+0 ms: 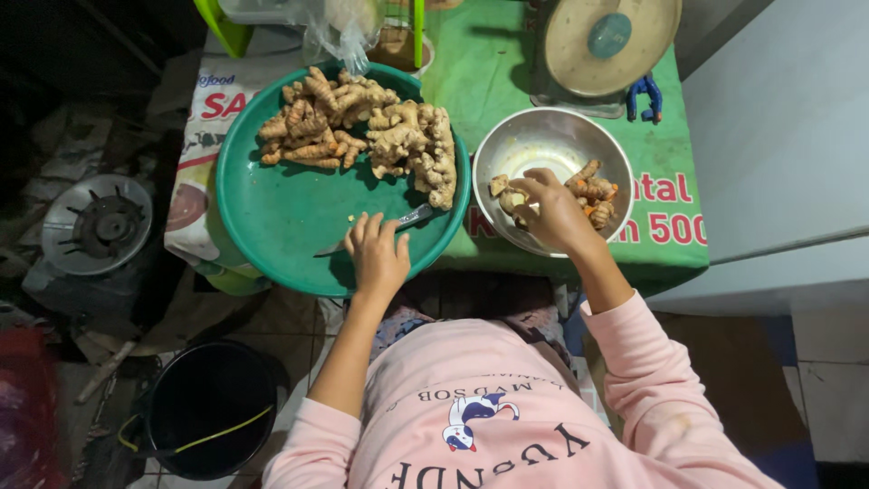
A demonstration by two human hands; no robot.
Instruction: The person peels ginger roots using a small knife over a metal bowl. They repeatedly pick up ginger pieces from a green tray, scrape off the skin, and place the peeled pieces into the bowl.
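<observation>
Left hand (376, 254) nearest me, flat over knife (398, 222) at tray (272, 226) six o'clock. Right hand (552, 213) pinches a rhizome piece (514, 199), bowl (543, 136) centre: light, knobbly, firm; I'd grip mid-body.

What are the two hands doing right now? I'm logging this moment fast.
Left hand: open, resting on the knife in the green tray.
Right hand: in the metal bowl, closed on a root piece.
</observation>
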